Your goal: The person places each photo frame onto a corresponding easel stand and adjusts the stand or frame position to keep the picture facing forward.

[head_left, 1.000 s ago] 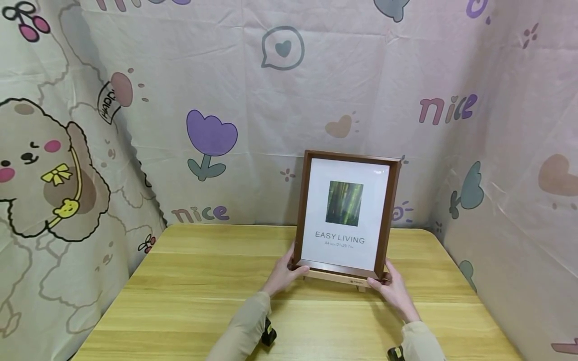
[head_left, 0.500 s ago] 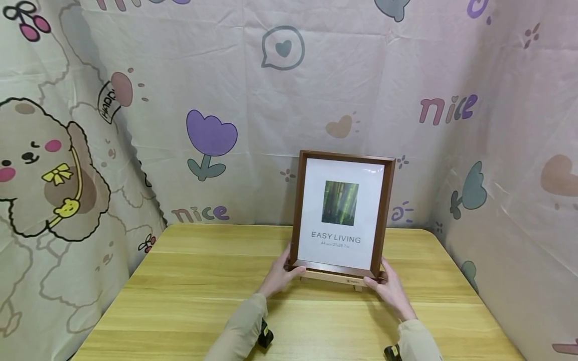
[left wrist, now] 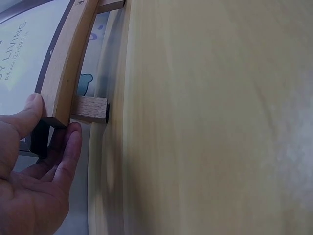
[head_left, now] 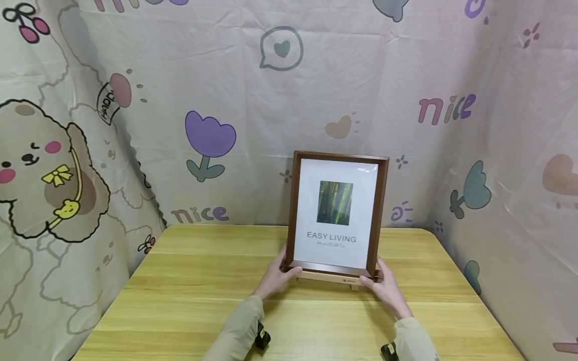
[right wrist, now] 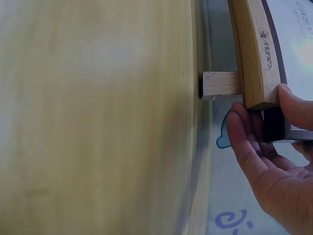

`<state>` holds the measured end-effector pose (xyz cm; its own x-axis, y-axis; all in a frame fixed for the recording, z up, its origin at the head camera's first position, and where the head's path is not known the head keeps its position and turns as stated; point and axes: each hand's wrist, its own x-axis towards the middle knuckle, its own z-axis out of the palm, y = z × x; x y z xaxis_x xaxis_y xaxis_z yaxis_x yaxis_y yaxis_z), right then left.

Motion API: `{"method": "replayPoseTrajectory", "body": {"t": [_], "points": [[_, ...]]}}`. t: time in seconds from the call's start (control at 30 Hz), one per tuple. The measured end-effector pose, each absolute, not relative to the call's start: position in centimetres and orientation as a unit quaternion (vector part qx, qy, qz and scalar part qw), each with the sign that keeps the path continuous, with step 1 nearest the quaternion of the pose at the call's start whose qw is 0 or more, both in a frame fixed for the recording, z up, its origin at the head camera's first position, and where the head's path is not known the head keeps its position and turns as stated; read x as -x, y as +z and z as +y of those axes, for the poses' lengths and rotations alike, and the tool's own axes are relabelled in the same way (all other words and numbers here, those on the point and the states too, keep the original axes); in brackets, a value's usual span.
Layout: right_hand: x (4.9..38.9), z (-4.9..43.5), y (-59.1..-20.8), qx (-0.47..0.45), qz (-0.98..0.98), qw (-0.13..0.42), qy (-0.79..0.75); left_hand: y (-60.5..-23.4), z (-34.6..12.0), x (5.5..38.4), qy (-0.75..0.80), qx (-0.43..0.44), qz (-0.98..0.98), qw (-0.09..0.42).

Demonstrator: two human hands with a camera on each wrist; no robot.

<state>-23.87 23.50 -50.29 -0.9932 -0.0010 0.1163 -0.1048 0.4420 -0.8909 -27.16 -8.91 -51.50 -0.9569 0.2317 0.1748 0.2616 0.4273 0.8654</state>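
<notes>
A brown picture frame [head_left: 335, 250] stands upright, leaning slightly back, on a small wooden easel [head_left: 327, 277]. Behind its glass is a white sheet reading "EASY LIVING" around a green forest picture. My left hand [head_left: 275, 277] grips the frame's lower left corner, thumb in front and fingers behind. At the lower right corner my right hand [head_left: 386, 288] holds it the same way. In the left wrist view the thumb sits beside the end of the easel's ledge [left wrist: 68, 68]. The right wrist view shows the ledge's printed logo [right wrist: 264, 41] above the thumb. The frame hides most of the easel.
The yellow wood-grain table [head_left: 194, 281] extends to both sides and in front of the frame. Close behind it hangs a pale cartoon-print cloth [head_left: 271, 115], which also covers the left and right sides. Dark devices [head_left: 262, 337] are strapped to both wrists.
The picture frame and easel have shifted left in small steps, staying upright. Both hands have moved left with them, keeping their hold on the lower corners.
</notes>
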Motion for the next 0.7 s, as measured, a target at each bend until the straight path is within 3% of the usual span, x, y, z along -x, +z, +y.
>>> {"method": "replayPoseTrajectory", "body": {"t": [0.7], "points": [[24.2,22.0,-49.9,-0.030,-0.840,0.032,0.541,-51.5,-10.1,26.5,-0.521,0.145,-0.840,0.038]]}}
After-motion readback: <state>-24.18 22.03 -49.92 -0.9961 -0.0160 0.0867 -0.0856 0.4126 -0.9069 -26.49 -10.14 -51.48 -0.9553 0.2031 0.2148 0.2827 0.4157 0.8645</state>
